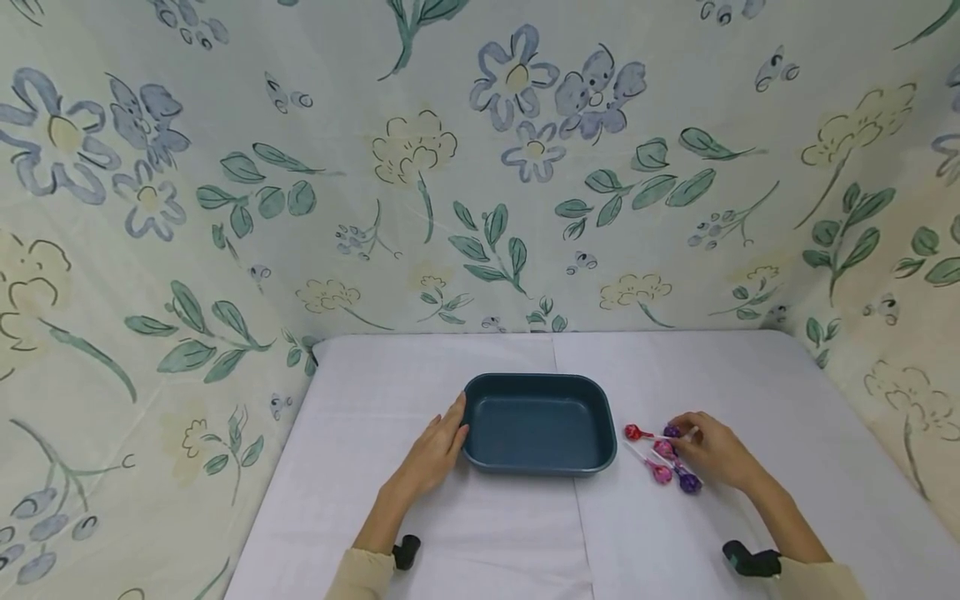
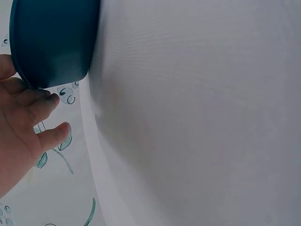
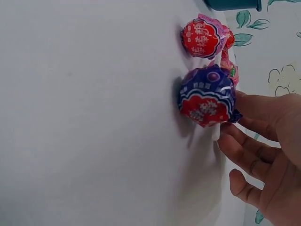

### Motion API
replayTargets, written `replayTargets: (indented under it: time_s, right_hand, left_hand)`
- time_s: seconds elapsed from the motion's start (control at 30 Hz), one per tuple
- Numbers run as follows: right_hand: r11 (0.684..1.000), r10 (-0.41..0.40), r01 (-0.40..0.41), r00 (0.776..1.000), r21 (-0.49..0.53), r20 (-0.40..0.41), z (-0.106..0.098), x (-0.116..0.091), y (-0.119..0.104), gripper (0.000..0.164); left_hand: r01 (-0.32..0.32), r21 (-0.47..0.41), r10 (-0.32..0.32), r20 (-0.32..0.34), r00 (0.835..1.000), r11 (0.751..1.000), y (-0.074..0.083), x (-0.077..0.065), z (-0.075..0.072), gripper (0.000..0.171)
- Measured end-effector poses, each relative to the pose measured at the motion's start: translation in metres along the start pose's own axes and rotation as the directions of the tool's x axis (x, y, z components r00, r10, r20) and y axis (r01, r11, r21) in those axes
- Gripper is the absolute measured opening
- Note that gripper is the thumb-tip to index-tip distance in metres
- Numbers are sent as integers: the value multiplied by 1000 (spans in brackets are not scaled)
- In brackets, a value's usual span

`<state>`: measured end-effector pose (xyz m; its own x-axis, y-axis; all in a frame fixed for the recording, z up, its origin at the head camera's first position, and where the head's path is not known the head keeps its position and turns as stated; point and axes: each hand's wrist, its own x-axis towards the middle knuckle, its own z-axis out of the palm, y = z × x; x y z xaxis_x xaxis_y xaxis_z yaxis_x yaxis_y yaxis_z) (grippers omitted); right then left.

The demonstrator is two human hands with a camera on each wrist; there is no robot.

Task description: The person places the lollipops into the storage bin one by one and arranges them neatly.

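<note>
A dark teal rectangular dish [image 1: 540, 467] stands on the white-covered table. My left hand [image 1: 435, 450] rests against its left side, fingers fairly straight along the rim; the left wrist view shows that hand [image 2: 23, 122] touching the dish [image 2: 51, 52] by its edge. To the right of the dish lies a small cluster of wrapped lollipops: a red one [image 1: 633, 432], pink ones [image 1: 662, 474] and purple ones [image 1: 689, 482]. My right hand [image 1: 712, 450] pinches a purple lollipop [image 1: 671, 431] at the cluster's far side. In the right wrist view, a nearer purple lollipop [image 3: 208, 96] partly hides the fingertips.
White cloth covers the table [image 1: 405, 358], with a seam running front to back. Floral fabric [image 1: 480, 183] hangs behind the table and along both sides. Dark camera mounts [image 1: 750, 560] sit at both wrists.
</note>
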<state>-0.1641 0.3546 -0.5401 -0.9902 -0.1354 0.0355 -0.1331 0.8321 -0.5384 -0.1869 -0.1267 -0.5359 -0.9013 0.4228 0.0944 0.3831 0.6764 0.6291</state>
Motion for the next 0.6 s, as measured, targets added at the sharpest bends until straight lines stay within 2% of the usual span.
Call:
replayTargets:
  time_s: [0.23,0.6]
  right_hand:
    - [996,82,-83,996,23,29,1,-5,8,34]
    - [999,-46,46,999,13,-8,-6,-14,16,34]
  left_hand:
    - [4,3,-4,8,1000,1000,2,-1,1,59]
    - [4,14,-4,-5,1000,1000,3,-2,0,58]
